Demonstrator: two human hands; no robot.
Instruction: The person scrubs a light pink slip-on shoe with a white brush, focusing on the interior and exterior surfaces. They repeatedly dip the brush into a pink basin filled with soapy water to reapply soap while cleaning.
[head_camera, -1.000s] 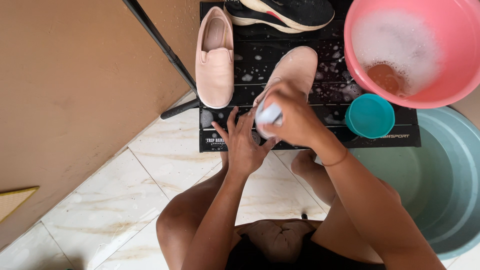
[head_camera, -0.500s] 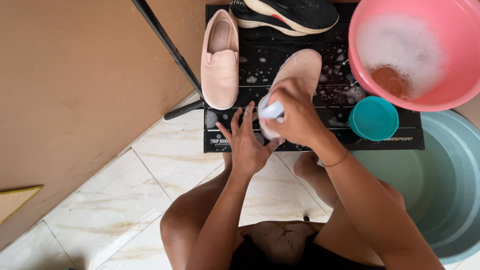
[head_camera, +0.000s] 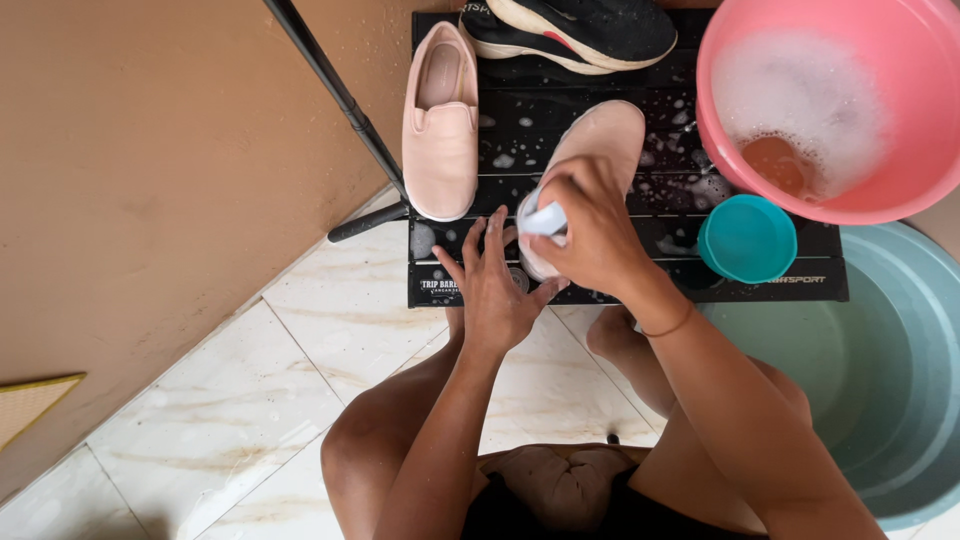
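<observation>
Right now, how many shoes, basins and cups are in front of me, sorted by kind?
Shoes: 3, a pink slip-on lying upright, a pink shoe turned sole-up under the hands, and a black sneaker.
Basins: 2, a pink basin with suds and a grey-blue basin.
Cups: 1, a teal cup.
Total: 6.

I see one pale pink slip-on shoe (head_camera: 600, 140) lying sole-up on the wet black rack, toe toward 1 o'clock, suds around it. A small white scrubber (head_camera: 545, 218) presses against its heel end.
</observation>
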